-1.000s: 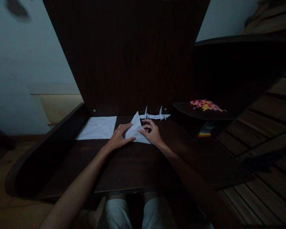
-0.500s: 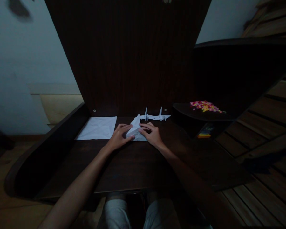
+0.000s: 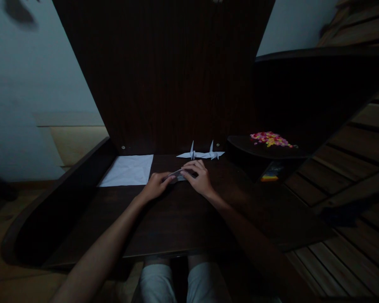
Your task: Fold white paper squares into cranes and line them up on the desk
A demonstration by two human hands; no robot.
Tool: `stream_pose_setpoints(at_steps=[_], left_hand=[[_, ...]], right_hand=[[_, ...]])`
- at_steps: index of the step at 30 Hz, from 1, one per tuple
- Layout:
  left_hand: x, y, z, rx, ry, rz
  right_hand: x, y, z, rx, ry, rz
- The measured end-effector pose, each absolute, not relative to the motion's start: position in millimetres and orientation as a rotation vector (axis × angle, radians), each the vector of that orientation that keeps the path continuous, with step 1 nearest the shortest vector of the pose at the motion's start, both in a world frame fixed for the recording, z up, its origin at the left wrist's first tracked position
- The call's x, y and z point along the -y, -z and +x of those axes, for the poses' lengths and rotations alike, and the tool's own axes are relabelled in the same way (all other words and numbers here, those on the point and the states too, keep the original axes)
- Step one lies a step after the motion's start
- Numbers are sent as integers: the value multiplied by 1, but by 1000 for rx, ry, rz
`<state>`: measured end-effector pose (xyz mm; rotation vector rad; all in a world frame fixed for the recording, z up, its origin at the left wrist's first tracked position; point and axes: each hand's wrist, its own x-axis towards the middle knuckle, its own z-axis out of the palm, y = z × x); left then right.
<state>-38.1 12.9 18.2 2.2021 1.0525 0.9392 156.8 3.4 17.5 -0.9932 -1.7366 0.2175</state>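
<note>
You've got the folded paper (image 3: 178, 175) btwn both hands, mid-desk (image 3: 164, 223), a bit back from the front edge. Your L hand (image 3: 157, 185) pinches its L end, thumb on the near side, fingertips beyond. Your R hand (image 3: 199, 179) grips the R part, thumb across the near side, fingers curled over behind, so most of the paper's hidden; only a narrow pale strip shows btwn your thumbs. Can't tell if it's touching the wood or held just above. Both forearms come in from the bottom corners, R one in deeper shadow. Just past your R fingers, two white cranes (image 3: 200, 155) sit side by side, close to the back panel (image 3: 164, 80), each w/ a thin point sticking up. To the L of your L hand, a flat white sheet (image 3: 126, 170) lies on the desk w/ faint creases, near the side panel (image 3: 50, 206). Over on the R, a pile of pink, red & yellow bits (image 3: 269, 139) is on the small shelf (image 3: 240, 146); under it there's a yellow-orange item (image 3: 269, 178), too dim to ID. Your knees (image 3: 158, 277) show below the front edge, in pale cloth.
</note>
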Motion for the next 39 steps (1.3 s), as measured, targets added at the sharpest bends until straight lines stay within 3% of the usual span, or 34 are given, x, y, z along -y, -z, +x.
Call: stream_pose_setpoints(at_steps=[13, 29, 39], left_hand=[[-18, -23, -40, -1079, -948, 1713], [-18, -19, -39, -874, -829, 1330], [-17, -8, -28, -810, -957, 1219]], right_hand=[[-19, -12, 172, 1647, -262, -1173], [-35, -6, 179, 1060, -733, -948], [-21, 2, 145, 1112, -1101, -888]])
